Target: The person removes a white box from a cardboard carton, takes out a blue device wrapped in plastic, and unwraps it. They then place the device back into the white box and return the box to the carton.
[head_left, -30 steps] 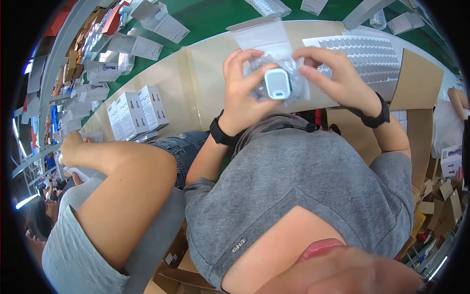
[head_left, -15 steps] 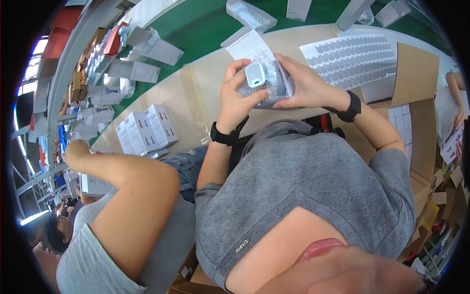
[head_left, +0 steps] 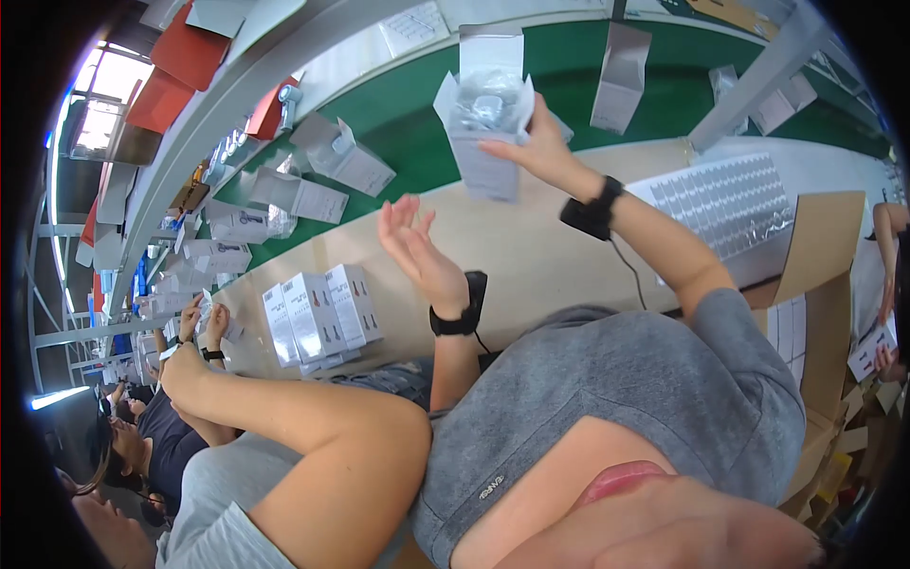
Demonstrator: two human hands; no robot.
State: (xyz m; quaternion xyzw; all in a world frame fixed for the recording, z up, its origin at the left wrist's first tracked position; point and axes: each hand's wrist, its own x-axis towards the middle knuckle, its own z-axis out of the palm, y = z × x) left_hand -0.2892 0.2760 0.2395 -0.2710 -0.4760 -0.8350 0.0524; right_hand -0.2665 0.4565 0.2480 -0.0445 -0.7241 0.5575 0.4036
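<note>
In my right hand is a white carton, gripped at its right side over the far edge of the bench and the green belt. The carton's top flaps stand open. Clear bubble wrap fills its mouth, around a pale item that I cannot make out well. Palm turned up and fingers apart, my left hand hovers empty over the bench, nearer to me and left of the carton. Both my wrists wear black bands.
Closed white boxes are stacked on the bench at left. Open cartons line the green belt. A sheet of small grey parts lies right, beside a large brown cardboard box. A co-worker's bent arm is close at my left.
My left hand has let go of the carton and opened. My right hand has carried the carton farther away. The small white device on top no longer shows plainly.
</note>
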